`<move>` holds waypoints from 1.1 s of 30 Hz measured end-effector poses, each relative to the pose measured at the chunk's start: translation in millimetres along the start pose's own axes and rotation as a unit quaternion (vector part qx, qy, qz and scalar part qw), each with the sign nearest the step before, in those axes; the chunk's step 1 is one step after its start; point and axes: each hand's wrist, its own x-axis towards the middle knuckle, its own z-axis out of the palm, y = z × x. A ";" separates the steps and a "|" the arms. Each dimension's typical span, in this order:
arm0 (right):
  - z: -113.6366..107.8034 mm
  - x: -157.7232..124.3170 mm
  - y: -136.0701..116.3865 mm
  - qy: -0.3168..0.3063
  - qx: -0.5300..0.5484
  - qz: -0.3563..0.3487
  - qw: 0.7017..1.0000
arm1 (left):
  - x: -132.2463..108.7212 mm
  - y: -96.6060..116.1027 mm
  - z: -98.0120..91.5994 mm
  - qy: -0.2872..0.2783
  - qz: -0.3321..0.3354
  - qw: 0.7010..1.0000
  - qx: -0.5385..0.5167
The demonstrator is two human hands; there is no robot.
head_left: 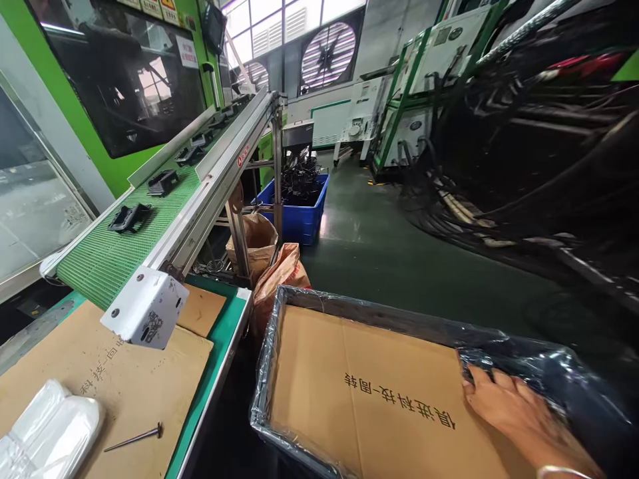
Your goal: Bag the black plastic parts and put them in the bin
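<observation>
A flat brown cardboard sheet (369,412) with printed characters lies inside a dark bin (267,372) lined with clear and dark plastic film (544,362). My right hand (514,406) rests palm down at the far right edge of the sheet. Its fingers are apart, and the fingertips touch the film where it meets the cardboard. A light band circles the wrist. My left hand is out of the picture.
At left, a green conveyor belt (100,263) carries several black plastic parts (128,218). Below it, a table with cardboard (144,379) holds white plastic bags (54,426) and a thin metal rod (132,439). Beyond stand paper sacks (282,276) and a blue crate (302,223). Cables hang at right.
</observation>
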 end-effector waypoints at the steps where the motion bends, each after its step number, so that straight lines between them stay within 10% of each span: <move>1: -2.2 -2.2 -4.7 0.003 -0.013 0.009 1.000 | 1.0 0.5 0.8 -0.005 -0.014 1.000 -0.007; 17: -0.4 -32.9 -139.1 -0.142 0.010 -0.231 0.962 | -19.7 29.9 -18.1 0.014 0.022 1.000 -0.010; 33: -48.4 -32.0 -162.0 -0.100 0.075 -0.291 0.948 | -247.8 -56.8 -255.1 0.189 0.078 0.976 0.074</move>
